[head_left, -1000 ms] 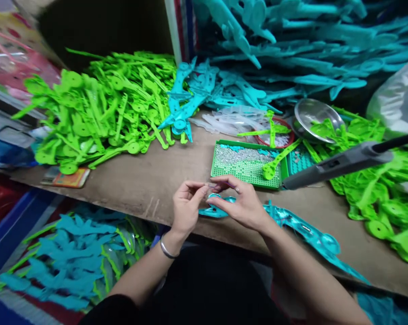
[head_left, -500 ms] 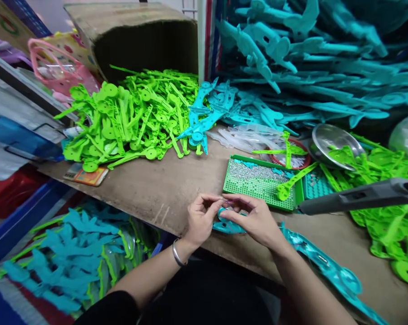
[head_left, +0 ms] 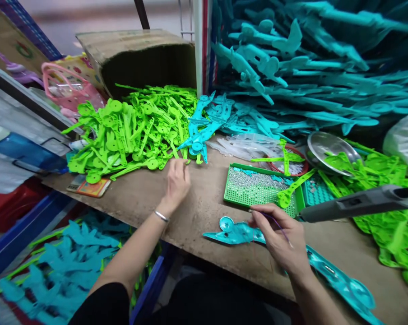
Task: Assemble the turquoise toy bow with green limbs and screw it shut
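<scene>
My left hand point(head_left: 177, 184) reaches to the near edge of a heap of bright green plastic parts point(head_left: 132, 131). Its fingers are curled down and the fingertips are hidden, so a grip on a part cannot be made out. In my right hand point(head_left: 285, 232) a thin purple rod point(head_left: 276, 222) is pinched between thumb and fingers, slanting across the palm side. Under that hand lies a long teal plastic part point(head_left: 238, 233) with a round disc at its left end. Another teal part point(head_left: 342, 280) lies by the right forearm.
A green perforated tray point(head_left: 251, 195) of small metal pieces stands ahead of the right hand. A grey tool point(head_left: 353, 205) juts in from the right. Behind are a steel bowl point(head_left: 321, 143), a red-rimmed dish point(head_left: 305, 168) and stacked teal parts point(head_left: 292, 90). A bin point(head_left: 150, 284) sits lower left.
My left hand has left the teal part and moved forward and left to the green heap. My right hand has shifted right, keeping the purple rod. The teal part stays on the table.
</scene>
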{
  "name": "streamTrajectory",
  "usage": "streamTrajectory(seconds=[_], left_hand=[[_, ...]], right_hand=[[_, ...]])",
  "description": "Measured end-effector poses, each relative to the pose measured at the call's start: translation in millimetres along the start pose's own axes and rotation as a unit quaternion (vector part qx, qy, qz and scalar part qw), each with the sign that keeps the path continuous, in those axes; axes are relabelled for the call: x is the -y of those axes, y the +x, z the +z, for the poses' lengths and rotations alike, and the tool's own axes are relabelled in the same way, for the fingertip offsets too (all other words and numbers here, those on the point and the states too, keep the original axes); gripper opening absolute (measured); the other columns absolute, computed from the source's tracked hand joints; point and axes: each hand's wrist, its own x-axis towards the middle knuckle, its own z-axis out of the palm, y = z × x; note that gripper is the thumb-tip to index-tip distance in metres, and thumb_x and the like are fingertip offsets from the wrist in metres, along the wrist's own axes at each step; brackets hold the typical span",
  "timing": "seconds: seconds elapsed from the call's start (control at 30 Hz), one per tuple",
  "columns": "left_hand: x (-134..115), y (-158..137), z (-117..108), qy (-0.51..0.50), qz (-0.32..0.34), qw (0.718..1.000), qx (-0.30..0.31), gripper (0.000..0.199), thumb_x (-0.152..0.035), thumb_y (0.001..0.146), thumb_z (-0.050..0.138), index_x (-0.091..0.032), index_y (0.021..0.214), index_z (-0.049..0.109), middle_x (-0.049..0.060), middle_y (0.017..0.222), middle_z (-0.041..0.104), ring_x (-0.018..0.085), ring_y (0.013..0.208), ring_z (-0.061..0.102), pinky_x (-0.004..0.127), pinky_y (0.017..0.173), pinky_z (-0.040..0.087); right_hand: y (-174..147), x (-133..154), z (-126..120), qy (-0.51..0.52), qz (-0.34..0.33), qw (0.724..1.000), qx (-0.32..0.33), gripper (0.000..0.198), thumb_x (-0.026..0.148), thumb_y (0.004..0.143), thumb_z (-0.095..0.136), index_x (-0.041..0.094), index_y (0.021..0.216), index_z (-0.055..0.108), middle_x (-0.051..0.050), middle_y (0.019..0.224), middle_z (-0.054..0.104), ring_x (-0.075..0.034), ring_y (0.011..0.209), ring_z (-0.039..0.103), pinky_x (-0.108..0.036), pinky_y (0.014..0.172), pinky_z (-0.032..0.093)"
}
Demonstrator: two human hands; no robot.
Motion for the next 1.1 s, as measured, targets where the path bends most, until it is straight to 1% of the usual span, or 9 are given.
streamTrajectory(seconds=[0.1,0.2,0.33,0.47,0.67,0.83,0.9,1.0,1.1], left_hand=[[35,33,4,0.078,-0.047,0.995,0.040,0.018,-0.020,0.083,0.063,-0.016,0.101,0.063,0.018,0.115,0.055,0.037,0.118,0.054,0.055,0.106,0.041],[51,40,15,0.139,-0.076,0.985,0.063,0.016,-0.021,0.082,0.064,-0.015,0.098,0.062,0.020,0.113,0.056,0.040,0.118,0.053,0.058,0.104,0.041],[48,45,24,0.183,-0.100,0.976,0.058,0.018,-0.013,0.083,0.055,-0.012,0.101,0.059,0.023,0.111,0.057,0.037,0.106,0.060,0.053,0.095,0.047],[37,59,17,0.194,-0.108,0.975,0.028,0.026,-0.007,0.082,0.046,-0.009,0.105,0.057,0.023,0.105,0.061,0.033,0.095,0.064,0.047,0.086,0.050],[14,63,-25,0.207,-0.089,0.973,-0.049,0.027,-0.008,0.082,0.041,-0.011,0.101,0.060,0.022,0.104,0.065,0.033,0.104,0.062,0.047,0.093,0.048],[-10,15,-85,0.193,-0.031,0.968,-0.156,0.023,-0.019,0.087,0.045,-0.017,0.097,0.065,0.011,0.098,0.070,0.026,0.096,0.066,0.042,0.090,0.051],[-13,-11,-110,0.147,-0.053,0.971,-0.182,0.024,-0.023,0.090,0.045,-0.020,0.100,0.067,0.006,0.096,0.073,0.021,0.084,0.067,0.037,0.080,0.055],[-2,-43,-139,0.072,-0.142,0.977,-0.145,0.020,-0.028,0.087,0.054,-0.024,0.098,0.069,0.000,0.090,0.074,0.016,0.067,0.063,0.033,0.065,0.056],[27,-61,-147,0.034,-0.204,0.978,0.018,0.018,-0.038,0.087,0.060,-0.029,0.099,0.070,-0.004,0.086,0.072,0.014,0.065,0.060,0.032,0.063,0.054]], right_hand=[[-11,-6,-6,0.006,-0.002,1.000,-0.012,0.013,0.033,0.086,0.067,0.023,0.092,0.073,-0.003,0.075,0.069,-0.015,0.056,0.067,-0.028,0.053,0.058],[-17,-16,-6,-0.017,-0.017,1.000,-0.001,0.013,0.032,0.088,0.065,0.025,0.095,0.073,-0.003,0.081,0.068,-0.015,0.058,0.068,-0.028,0.053,0.058],[-20,-27,-3,-0.042,-0.027,0.999,0.003,0.012,0.032,0.089,0.064,0.025,0.095,0.072,-0.003,0.081,0.067,-0.016,0.060,0.068,-0.029,0.054,0.057],[-22,-29,-3,-0.023,-0.010,1.000,0.000,0.014,0.033,0.089,0.063,0.023,0.094,0.072,-0.003,0.078,0.066,-0.016,0.059,0.069,-0.027,0.053,0.058],[-22,-31,-5,-0.010,-0.013,1.000,-0.016,0.013,0.030,0.088,0.064,0.022,0.093,0.073,-0.001,0.076,0.062,-0.012,0.054,0.064,-0.025,0.050,0.054],[-18,-37,-10,-0.039,-0.019,0.998,-0.038,0.015,0.029,0.089,0.064,0.022,0.096,0.076,-0.003,0.082,0.065,-0.012,0.060,0.062,-0.025,0.053,0.051],[-17,-38,-12,-0.062,-0.027,0.997,-0.045,0.016,0.028,0.090,0.064,0.023,0.099,0.077,-0.004,0.087,0.068,-0.014,0.070,0.064,-0.027,0.061,0.052],[-15,-38,-14,-0.071,-0.036,0.996,-0.037,0.016,0.026,0.090,0.064,0.023,0.099,0.077,-0.004,0.089,0.070,-0.015,0.079,0.065,-0.030,0.069,0.051],[-13,-42,-9,-0.061,-0.023,0.998,-0.019,0.014,0.026,0.090,0.064,0.022,0.097,0.076,-0.003,0.087,0.070,-0.014,0.075,0.063,-0.029,0.067,0.049]])
